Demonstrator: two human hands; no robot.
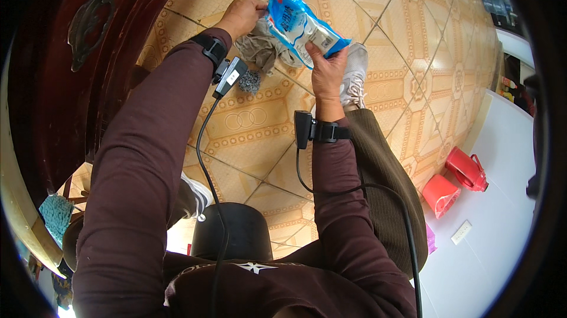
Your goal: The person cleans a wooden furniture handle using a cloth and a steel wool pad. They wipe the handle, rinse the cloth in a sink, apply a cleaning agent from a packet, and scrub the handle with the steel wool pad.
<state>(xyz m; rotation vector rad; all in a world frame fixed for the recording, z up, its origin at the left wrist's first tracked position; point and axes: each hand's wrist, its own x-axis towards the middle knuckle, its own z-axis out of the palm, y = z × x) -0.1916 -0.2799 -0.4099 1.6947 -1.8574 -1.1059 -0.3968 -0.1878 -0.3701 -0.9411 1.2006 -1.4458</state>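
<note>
A blue and white printed plastic packet [294, 25] is held slantwise above the tiled floor. My right hand [328, 67] grips its lower end, thumb on the printed face. At the packet's upper left edge, my left hand [244, 14] pinches the corner between thumb and fingers. Beneath the packet lies a crumpled grey-beige cloth [261, 50], partly hidden by it. A steel wool scourer [250, 82] rests on the floor just below the cloth, near the device strapped to my left wrist.
Dark red wooden furniture [48, 74] with a metal handle stands at the left. A black round object [232, 231] is near my body. A red thermos jug [466, 168] and a red bin [439, 194] stand by the white wall at right. Cables trail from both wrists.
</note>
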